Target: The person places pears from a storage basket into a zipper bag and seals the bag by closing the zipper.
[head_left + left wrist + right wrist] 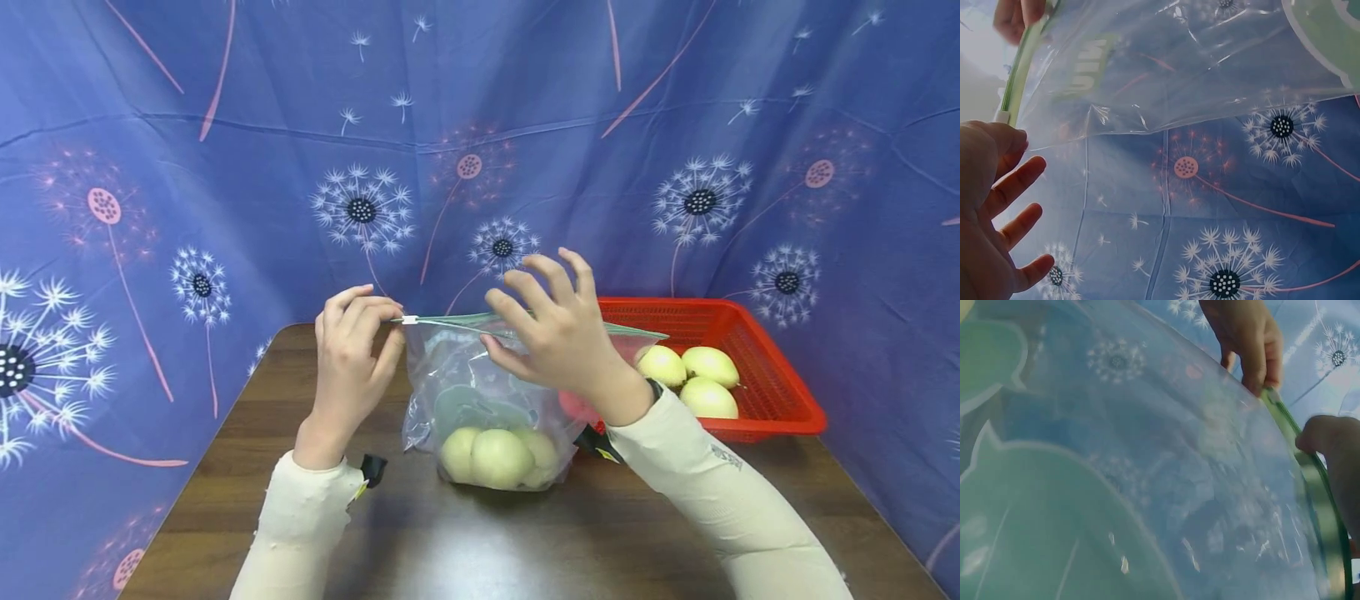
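Observation:
A clear zip bag (480, 367) with pale green printing stands on the table, several round yellow-green fruits (502, 458) at its bottom. At the left end of its green zip strip (1019, 81) sits a white slider (409, 320). My left hand (348, 358) pinches that end by the slider between thumb and finger, the other fingers loosely spread in the left wrist view. Over the right part of the bag's mouth, my right hand (566, 342) has its fingers spread and raised. Its thumb (1322, 434) is against the green strip in the right wrist view.
A red plastic basket (780, 367) holding several yellow-green fruits (708, 398) stands at the right, partly behind the right forearm. The brown wooden table (480, 542) backs onto a blue dandelion-print curtain (262, 167).

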`<state>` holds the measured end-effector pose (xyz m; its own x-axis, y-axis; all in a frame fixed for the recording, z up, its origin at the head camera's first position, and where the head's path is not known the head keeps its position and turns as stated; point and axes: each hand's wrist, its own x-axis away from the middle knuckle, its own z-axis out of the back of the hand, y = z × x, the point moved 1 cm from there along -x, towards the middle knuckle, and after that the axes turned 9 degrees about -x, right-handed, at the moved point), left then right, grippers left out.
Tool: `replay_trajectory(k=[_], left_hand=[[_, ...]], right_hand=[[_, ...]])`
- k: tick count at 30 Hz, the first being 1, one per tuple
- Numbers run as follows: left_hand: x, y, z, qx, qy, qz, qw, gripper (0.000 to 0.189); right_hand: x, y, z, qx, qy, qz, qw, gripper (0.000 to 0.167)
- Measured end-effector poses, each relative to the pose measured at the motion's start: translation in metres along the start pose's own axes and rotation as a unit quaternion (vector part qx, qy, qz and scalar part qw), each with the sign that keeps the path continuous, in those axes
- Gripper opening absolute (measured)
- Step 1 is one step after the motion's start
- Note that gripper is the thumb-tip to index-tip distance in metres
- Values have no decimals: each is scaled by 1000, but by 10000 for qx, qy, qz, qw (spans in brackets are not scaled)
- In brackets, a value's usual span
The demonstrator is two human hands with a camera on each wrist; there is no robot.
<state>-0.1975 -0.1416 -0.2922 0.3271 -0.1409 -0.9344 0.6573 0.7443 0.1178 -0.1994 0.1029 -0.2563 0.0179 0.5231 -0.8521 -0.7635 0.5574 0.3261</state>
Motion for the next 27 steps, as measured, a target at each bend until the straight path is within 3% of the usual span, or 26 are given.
replay_trajectory(k=[5,13,20,27], left_hand=[[0,5,-1,33,-18,-91,10000,7],[0,10,-3,171,7,-145,9997,4],[-1,15,-5,162,-27,-229,9996,15],[0,16,-5,151,-23,-286,9995,5]], right_hand=[[-4,-6,-14,-229,52,66,9997,23],[-14,-11,-26,-282,-244,174,9992,15],[-15,-14,-32,-319,-402,364,9980,14],[-13,-15,-32,-375,-554,426,9969,13]])
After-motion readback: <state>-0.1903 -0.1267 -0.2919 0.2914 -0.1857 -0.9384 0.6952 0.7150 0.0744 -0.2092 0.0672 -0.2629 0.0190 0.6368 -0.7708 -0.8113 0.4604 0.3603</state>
